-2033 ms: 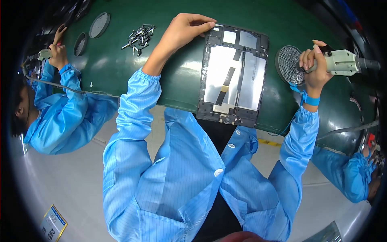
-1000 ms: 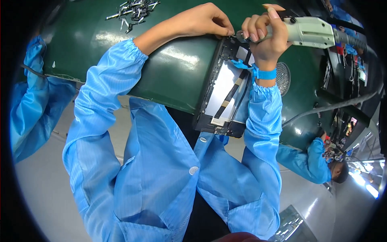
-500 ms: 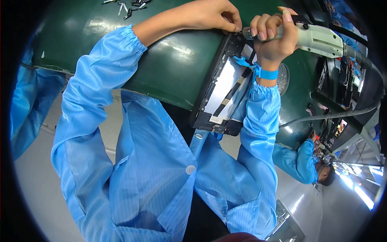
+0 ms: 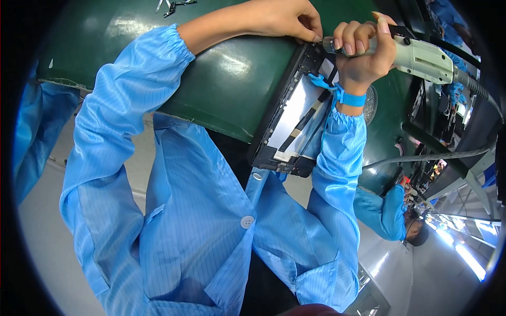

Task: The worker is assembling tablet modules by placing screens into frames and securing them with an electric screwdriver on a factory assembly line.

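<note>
The green table (image 4: 211,100) bears small parts (image 4: 171,9) and a round dish (image 4: 371,105).

Cream tool (image 4: 424,60), black-silver panel (image 4: 291,117), pinstriped blue coat (image 4: 195,221)

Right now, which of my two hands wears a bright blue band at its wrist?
Your right hand, gripping the pale cylindrical tool, wears the band. Your left hand, near the far edge of the black-framed rectangular device, shows none.
</note>
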Action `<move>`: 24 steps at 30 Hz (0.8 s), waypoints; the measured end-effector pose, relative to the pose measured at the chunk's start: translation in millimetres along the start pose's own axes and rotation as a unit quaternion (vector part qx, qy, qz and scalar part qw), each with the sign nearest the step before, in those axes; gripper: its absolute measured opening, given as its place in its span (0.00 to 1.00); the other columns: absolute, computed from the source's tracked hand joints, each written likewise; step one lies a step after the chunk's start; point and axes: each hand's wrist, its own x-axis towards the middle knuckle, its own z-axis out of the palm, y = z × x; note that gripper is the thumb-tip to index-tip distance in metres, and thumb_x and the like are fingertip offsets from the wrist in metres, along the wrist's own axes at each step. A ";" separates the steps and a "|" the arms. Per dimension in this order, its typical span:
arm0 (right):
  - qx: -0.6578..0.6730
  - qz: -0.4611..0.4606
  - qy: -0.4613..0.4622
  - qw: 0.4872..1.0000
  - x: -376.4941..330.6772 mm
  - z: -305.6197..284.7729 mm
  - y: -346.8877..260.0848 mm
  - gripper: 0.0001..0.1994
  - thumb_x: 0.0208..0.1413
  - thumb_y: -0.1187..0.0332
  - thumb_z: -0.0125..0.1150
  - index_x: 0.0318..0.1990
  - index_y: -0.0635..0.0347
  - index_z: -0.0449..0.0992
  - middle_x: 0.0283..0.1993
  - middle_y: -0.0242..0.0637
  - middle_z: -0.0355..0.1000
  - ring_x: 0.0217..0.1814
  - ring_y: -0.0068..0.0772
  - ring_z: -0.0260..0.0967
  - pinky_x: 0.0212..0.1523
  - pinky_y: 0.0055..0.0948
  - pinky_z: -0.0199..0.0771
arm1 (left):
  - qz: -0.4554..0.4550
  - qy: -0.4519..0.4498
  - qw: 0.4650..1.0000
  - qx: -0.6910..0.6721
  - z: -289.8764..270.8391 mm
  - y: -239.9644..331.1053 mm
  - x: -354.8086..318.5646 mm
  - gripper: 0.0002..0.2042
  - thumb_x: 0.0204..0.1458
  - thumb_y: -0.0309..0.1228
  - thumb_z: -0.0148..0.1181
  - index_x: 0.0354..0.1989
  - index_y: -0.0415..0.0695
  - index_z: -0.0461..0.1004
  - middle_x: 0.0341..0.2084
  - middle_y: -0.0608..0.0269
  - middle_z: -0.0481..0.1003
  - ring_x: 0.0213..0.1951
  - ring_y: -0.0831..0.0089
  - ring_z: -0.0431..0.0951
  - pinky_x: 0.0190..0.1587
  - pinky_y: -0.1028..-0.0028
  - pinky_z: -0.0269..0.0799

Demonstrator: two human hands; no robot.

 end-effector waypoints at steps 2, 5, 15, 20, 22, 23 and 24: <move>-0.007 0.014 -0.001 1.000 1.0 7.4 -2.9 0.14 0.64 0.61 0.48 0.42 0.63 0.74 0.14 0.26 0.48 0.15 0.23 0.51 0.20 0.30 0.61 | -0.004 -0.003 1.000 0.006 -0.2 1.4 -0.1 0.10 0.52 0.29 0.64 0.37 0.34 0.82 0.28 0.51 0.83 0.30 0.69 0.82 0.36 0.70 0.76; -0.018 0.025 -0.044 0.999 4.5 -5.9 6.9 0.15 0.65 0.62 0.48 0.44 0.66 0.73 0.15 0.27 0.50 0.15 0.23 0.52 0.22 0.30 0.61 | 0.011 -0.009 1.000 0.010 0.6 -0.5 0.9 0.10 0.52 0.29 0.63 0.37 0.34 0.82 0.28 0.50 0.83 0.30 0.68 0.82 0.36 0.70 0.76; 0.002 0.058 -0.010 0.998 -0.8 17.7 -4.5 0.11 0.70 0.66 0.51 0.32 0.55 0.64 0.13 0.23 0.48 0.10 0.21 0.47 0.14 0.25 0.59 | 0.011 -0.002 1.000 0.019 1.7 -1.2 -0.7 0.11 0.52 0.29 0.63 0.38 0.33 0.82 0.28 0.50 0.82 0.29 0.69 0.81 0.36 0.69 0.76; 0.035 0.053 -0.020 0.998 0.4 5.7 1.0 0.09 0.70 0.66 0.51 0.34 0.55 0.65 0.14 0.23 0.48 0.10 0.21 0.47 0.14 0.25 0.59 | 0.012 -0.014 1.000 0.009 2.1 0.9 1.3 0.11 0.53 0.29 0.63 0.38 0.33 0.82 0.28 0.51 0.82 0.29 0.69 0.80 0.36 0.70 0.75; 0.029 0.055 -0.006 0.998 -0.1 9.6 -0.4 0.09 0.70 0.66 0.51 0.34 0.55 0.66 0.14 0.23 0.48 0.10 0.21 0.47 0.14 0.25 0.59 | 0.011 -0.017 1.000 0.010 1.5 0.4 0.9 0.11 0.53 0.29 0.63 0.39 0.33 0.82 0.28 0.51 0.83 0.29 0.69 0.81 0.37 0.70 0.75; 0.022 0.057 0.007 0.998 -0.3 11.7 -1.3 0.09 0.69 0.66 0.51 0.34 0.56 0.66 0.14 0.23 0.48 0.10 0.21 0.47 0.14 0.25 0.59 | 0.011 -0.019 1.000 0.010 1.2 0.0 0.7 0.11 0.53 0.29 0.63 0.39 0.34 0.82 0.29 0.51 0.83 0.30 0.69 0.81 0.37 0.70 0.76; 0.023 0.057 0.007 0.998 -0.1 13.5 -2.5 0.09 0.69 0.66 0.51 0.34 0.56 0.66 0.14 0.23 0.48 0.10 0.21 0.47 0.14 0.25 0.59 | 0.011 -0.021 1.000 0.011 0.8 0.0 0.7 0.11 0.53 0.29 0.62 0.40 0.34 0.82 0.29 0.51 0.83 0.30 0.69 0.81 0.37 0.70 0.76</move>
